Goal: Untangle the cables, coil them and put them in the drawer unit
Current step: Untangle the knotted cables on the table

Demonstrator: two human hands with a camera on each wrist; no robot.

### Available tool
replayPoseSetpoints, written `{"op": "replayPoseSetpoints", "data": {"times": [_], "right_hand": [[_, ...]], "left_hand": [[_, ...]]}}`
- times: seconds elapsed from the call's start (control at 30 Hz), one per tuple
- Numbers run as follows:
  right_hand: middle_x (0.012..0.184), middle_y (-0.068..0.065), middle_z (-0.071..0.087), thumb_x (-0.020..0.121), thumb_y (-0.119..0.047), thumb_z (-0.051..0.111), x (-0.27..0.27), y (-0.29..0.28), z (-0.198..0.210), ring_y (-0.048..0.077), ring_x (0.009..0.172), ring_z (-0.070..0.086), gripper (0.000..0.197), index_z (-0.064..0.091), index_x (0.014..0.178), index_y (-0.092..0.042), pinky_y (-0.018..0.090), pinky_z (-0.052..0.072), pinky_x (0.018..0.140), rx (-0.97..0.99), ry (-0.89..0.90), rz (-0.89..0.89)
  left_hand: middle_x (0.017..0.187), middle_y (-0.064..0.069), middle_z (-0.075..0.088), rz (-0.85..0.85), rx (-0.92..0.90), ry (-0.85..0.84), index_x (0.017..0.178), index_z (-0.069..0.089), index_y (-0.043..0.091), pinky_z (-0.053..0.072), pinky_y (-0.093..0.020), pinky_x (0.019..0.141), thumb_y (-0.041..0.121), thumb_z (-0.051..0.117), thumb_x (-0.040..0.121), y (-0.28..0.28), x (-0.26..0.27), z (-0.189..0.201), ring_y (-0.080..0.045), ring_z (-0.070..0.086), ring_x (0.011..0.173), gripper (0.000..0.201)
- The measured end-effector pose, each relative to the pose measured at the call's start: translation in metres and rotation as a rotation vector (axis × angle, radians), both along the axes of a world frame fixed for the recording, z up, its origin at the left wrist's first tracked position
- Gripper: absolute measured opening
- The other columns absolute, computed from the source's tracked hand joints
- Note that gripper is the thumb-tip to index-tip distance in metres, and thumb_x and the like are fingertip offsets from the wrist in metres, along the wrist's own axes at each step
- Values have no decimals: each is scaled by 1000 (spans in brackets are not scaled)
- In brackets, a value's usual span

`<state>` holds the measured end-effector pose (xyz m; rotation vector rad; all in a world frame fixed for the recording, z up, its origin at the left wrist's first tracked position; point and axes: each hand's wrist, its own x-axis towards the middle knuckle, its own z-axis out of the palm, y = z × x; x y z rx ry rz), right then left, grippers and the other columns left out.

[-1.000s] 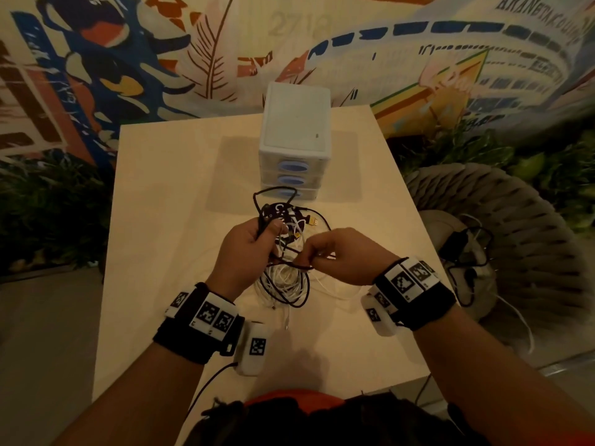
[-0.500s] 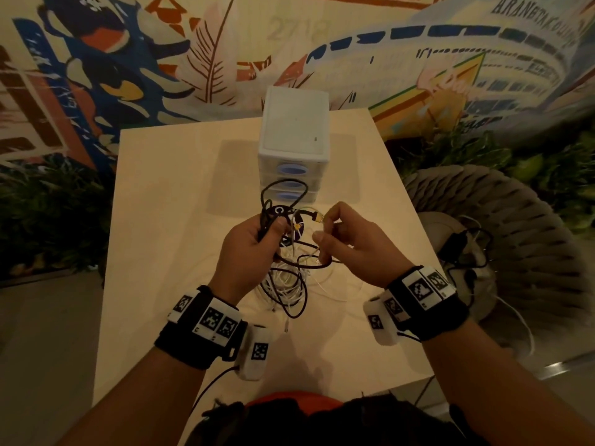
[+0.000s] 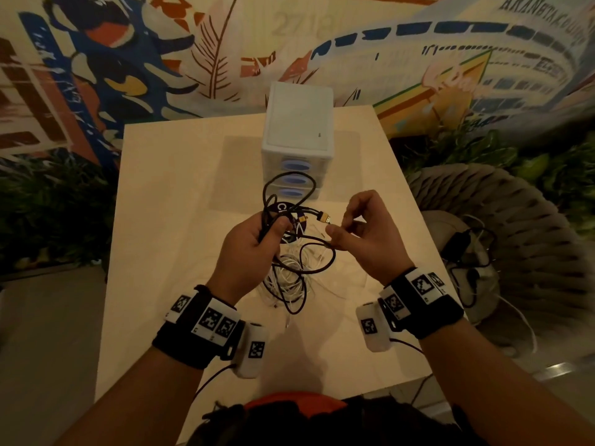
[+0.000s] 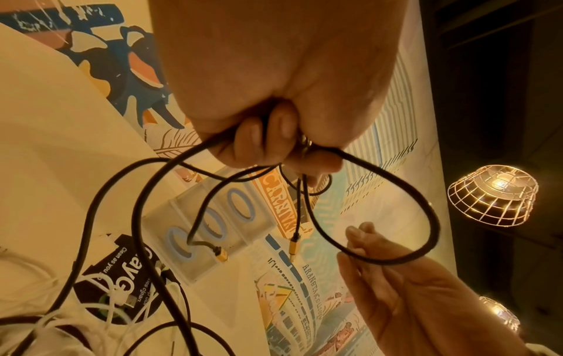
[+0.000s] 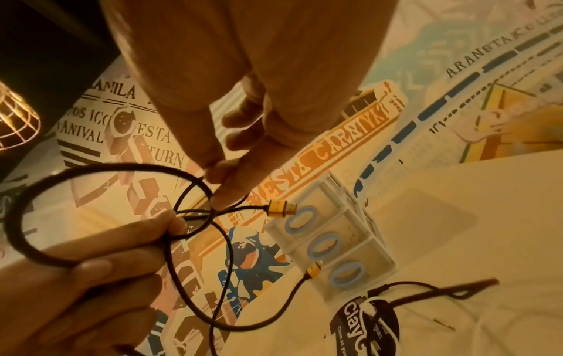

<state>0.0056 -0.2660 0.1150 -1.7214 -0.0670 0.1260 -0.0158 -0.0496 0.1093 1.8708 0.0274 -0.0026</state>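
- A person's left hand [image 3: 254,243] clenches several strands of a black cable [image 3: 317,257] above the middle of the pale table [image 3: 167,220], fingers curled tight round the bunch.
- The right hand [image 3: 363,239] pinches one loop of the same cable between thumb and fingertips [image 5: 225,190], just beside the left.
- Two gold-tipped plugs [image 5: 281,209] dangle free from the bunch; a heap of white cables [image 3: 289,278] lies on the table beneath both hands, with a black label card [image 5: 362,320] among them.
- The white drawer unit [image 3: 299,123] stands at the far edge, all three blue-handled drawers shut.
- Judged from the scene, the black cable is mid-untangling. It likely goes best if the left hand loosens enough for the strand to slide, and the right feeds a plug end back through the loop rather than pulling, which could tighten the knot or drag the white heap along.
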Motion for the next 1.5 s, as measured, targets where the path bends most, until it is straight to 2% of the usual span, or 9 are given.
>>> {"op": "replayPoseSetpoints", "data": {"times": [0.1, 0.27, 0.33, 0.73, 0.93, 1.07, 1.3, 1.4, 1.5], "right_hand": [[100, -8, 63, 85, -11, 80, 1, 2, 0, 14, 88, 70, 39, 59, 114, -27, 43, 62, 77, -64, -8, 30], [117, -11, 68, 87, -22, 58, -3, -6, 10, 6, 114, 59, 25, 77, 102, -28, 23, 45, 98, -422, -182, 453], [114, -13, 68, 83, -23, 65, -4, -15, 13, 3, 113, 57, 17, 77, 94, -27, 27, 43, 99, -526, -219, 518], [92, -7, 69, 103, -28, 50, 6, -35, 36, 24, 88, 71, 25, 59, 103, -50, 52, 58, 84, -249, -408, 15], [89, -11, 63, 106, -18, 48, 7, -35, 43, 16, 76, 68, 30, 54, 105, -47, 32, 59, 73, -327, -487, -54], [90, -9, 63, 106, -13, 49, 7, -44, 48, 11, 73, 66, 34, 52, 103, -46, 14, 53, 69, -363, -497, -92], [89, -6, 68, 105, -19, 51, -1, -49, 38, 10, 78, 71, 29, 54, 103, -47, 30, 62, 73, -352, -349, -90], [86, -9, 73, 100, -19, 59, -6, -49, 24, 11, 84, 72, 20, 60, 98, -39, 37, 60, 80, -420, -300, 18], [86, -11, 74, 91, -14, 69, -14, -50, 19, 7, 88, 70, 20, 67, 90, -34, 22, 52, 86, -468, -240, 164]], "left_hand": [[55, 11, 59, -3, -4, 7, 94, 68, 39, 50, -26, 60, 28, 55, 105, -1, 1, -2, -6, 54, 53, 20], [55, 6, 56, 25, -44, 28, 92, 71, 28, 49, -27, 59, 32, 55, 105, -4, 3, 0, -8, 55, 54, 21], [54, 7, 56, 31, -51, 33, 92, 72, 23, 47, -22, 58, 33, 55, 105, -3, 4, 4, -7, 54, 54, 23], [47, 7, 41, -53, -118, 91, 99, 74, 6, 32, -16, 46, 33, 51, 106, 6, 10, 47, -5, 35, 43, 37], [48, 12, 58, -105, 95, 10, 80, 75, 21, 35, -10, 51, 39, 68, 95, 11, 6, 51, 2, 47, 46, 25], [43, 13, 45, -30, 167, -52, 71, 66, 17, 30, -14, 46, 35, 65, 99, 23, 8, 49, -5, 39, 42, 34], [59, -25, 36, 49, 66, -107, 79, 66, 20, 27, -30, 49, 40, 56, 104, 32, 12, 44, -23, 30, 52, 34], [56, -18, 28, -7, 20, -83, 83, 70, 16, 26, -24, 47, 36, 55, 105, 29, 9, 44, -18, 27, 50, 32], [52, -6, 32, -27, 18, -62, 91, 73, 16, 27, -20, 46, 33, 53, 105, 26, 7, 41, -15, 27, 48, 30]]}}
